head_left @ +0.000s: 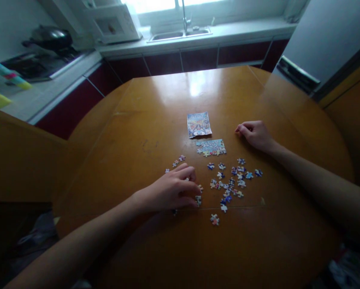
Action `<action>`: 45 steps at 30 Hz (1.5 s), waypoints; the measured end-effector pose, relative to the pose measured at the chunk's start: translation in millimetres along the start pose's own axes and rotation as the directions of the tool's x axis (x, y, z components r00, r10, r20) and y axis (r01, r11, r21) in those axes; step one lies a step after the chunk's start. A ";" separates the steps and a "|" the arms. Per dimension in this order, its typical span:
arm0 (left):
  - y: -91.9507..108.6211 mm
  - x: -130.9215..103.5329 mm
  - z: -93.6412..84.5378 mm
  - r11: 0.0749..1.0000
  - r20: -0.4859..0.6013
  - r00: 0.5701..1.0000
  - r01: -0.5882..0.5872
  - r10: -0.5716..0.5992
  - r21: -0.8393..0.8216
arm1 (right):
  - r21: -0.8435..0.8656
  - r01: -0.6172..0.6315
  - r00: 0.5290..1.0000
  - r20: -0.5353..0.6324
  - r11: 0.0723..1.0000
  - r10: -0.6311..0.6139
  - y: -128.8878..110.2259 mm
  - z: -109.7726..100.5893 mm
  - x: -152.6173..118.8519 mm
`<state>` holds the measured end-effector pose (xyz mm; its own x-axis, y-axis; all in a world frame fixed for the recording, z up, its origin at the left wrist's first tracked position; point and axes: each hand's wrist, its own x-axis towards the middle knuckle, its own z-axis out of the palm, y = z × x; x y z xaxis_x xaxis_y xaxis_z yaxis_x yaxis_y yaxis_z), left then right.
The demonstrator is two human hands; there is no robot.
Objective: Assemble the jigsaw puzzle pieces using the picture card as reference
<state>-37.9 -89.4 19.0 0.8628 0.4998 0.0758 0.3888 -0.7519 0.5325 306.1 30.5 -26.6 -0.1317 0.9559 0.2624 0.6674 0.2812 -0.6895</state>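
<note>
My left hand (180,186) hovers low over loose jigsaw pieces left of centre, its fingers bent and apart. One puzzle piece (198,200) lies by its fingertips and others show around it; the hand partly hides some. My right hand (254,133) rests on the table at the right, fingers loosely curled in with nothing visible in them. Between the hands lies a joined strip of jigsaw puzzle (211,147). Just above the strip is a creased picture sheet (199,125) with a cartoon print. Right of my left hand, several loose jigsaw pieces (231,183) are scattered.
Everything lies on a round-ended wooden table (131,120). Behind it runs a counter with a sink (180,35) and a white microwave (113,25). A pan (52,38) sits on the stove at the left. A fridge (321,44) stands at the right.
</note>
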 end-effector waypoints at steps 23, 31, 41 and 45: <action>15.9 12.9 19.1 0.991 -0.052 0.990 -0.131 0.132 0.026 | 0.009 0.030 1.000 0.004 1.000 -0.030 1.2 2.2 2.5; 19.4 32.3 8.2 0.991 -0.109 0.991 -0.069 0.082 0.114 | 0.004 0.026 1.000 0.011 1.000 -0.026 2.3 3.4 4.3; 31.1 75.3 15.9 0.980 -0.015 0.987 -0.158 0.161 0.123 | 0.027 0.030 0.999 0.022 0.999 -0.030 1.2 2.8 4.3; 35.4 83.2 22.2 0.974 0.040 0.985 -0.172 0.168 0.149 | 0.036 0.032 0.999 0.036 0.999 -0.033 0.7 2.3 4.9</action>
<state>54.8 -84.0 25.4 0.9280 0.3489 0.1304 0.2782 -0.8821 0.3802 304.2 35.6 -27.4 -0.1805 0.9485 0.2604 0.6358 0.3145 -0.7049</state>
